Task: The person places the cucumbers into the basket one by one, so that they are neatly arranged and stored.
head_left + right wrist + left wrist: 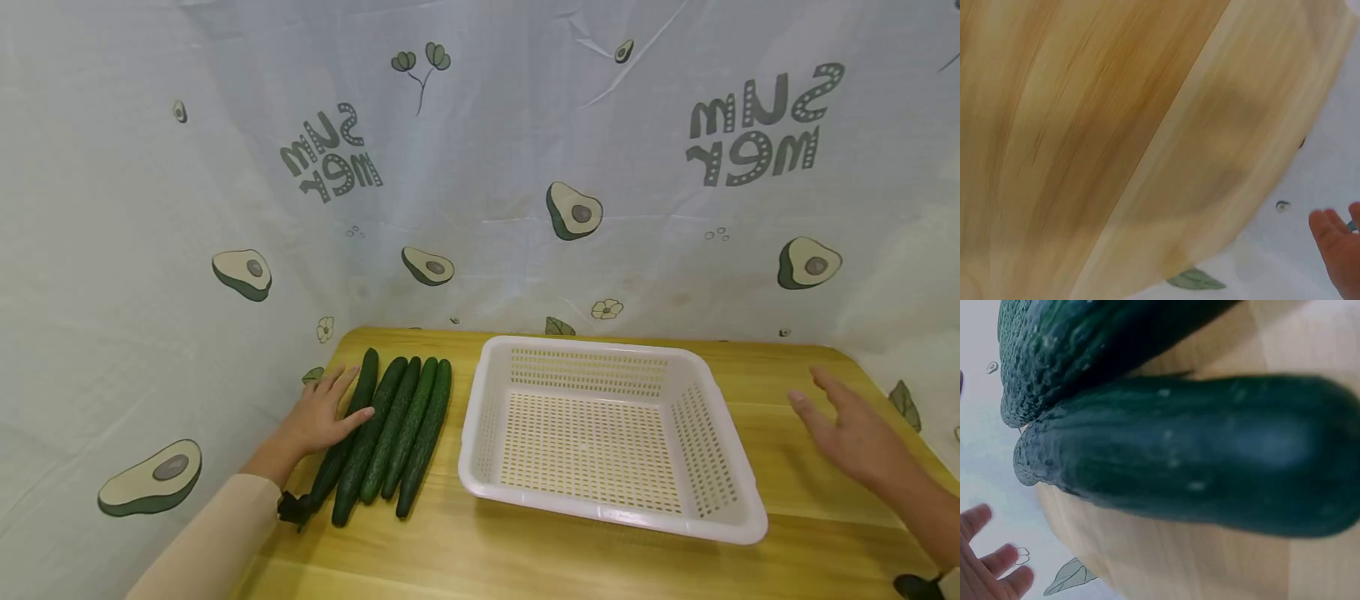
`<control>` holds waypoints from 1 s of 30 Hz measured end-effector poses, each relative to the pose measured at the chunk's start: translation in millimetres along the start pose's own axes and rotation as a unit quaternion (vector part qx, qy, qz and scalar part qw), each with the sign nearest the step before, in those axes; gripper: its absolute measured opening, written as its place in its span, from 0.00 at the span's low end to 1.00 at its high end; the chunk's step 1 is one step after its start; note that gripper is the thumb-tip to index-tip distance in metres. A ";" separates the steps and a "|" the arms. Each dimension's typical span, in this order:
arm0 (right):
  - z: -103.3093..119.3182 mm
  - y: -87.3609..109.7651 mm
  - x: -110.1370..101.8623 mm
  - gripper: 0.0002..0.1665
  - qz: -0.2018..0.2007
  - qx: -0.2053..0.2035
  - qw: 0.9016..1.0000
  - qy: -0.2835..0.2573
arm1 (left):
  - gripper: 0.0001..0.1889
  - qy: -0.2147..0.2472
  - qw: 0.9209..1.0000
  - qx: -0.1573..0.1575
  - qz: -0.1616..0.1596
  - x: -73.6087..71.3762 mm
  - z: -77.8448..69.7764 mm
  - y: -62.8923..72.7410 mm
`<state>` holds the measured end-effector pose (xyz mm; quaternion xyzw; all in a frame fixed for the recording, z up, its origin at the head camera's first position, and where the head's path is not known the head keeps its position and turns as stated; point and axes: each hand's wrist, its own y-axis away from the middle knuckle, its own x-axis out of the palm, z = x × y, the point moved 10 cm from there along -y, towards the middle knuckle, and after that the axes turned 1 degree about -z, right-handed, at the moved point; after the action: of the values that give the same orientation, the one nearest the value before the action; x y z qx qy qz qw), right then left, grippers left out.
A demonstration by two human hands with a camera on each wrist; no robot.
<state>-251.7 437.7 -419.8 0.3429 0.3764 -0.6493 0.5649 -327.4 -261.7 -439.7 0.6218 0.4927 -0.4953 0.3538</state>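
Several long dark green cucumbers (390,429) lie side by side on the wooden table, left of a white plastic basket (738,508). Over the leftmost cucumber (365,392) spreads my left hand (318,417), its fingers apart and its thumb reaching across toward the second one. In the left wrist view a cucumber (1191,453) fills the middle, with fingertips (1004,559) at the lower left. My right hand (858,429) hovers above the table on the right of the basket, fingers extended and holding nothing; part of it (1341,253) shows in the right wrist view.
The basket has perforated walls and floor. Behind and beside the wooden table (540,554) hangs a pale curtain (495,167) printed with avocados and lettering. The table's rounded back corners meet the curtain.
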 end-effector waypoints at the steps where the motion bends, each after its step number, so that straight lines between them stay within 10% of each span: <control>1: 1.2 0.3 2.5 0.45 0.013 0.008 1.000 -0.012 | 0.45 0.006 1.000 -0.005 0.004 2.0 1.2 0.6; 14: 48.9 9.7 63.6 0.46 0.205 0.066 0.946 -0.241 | 0.37 0.103 0.991 -0.057 0.065 32.3 12.7 6.0; 30: 72.1 10.0 78.9 0.48 0.146 0.092 0.954 -0.244 | 0.35 0.110 0.987 -0.080 0.083 31.2 11.3 7.5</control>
<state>-253.2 336.3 -454.7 0.2763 0.1116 -0.6555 0.6939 -322.5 -266.0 -473.0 0.6807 0.5137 -0.3521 0.3857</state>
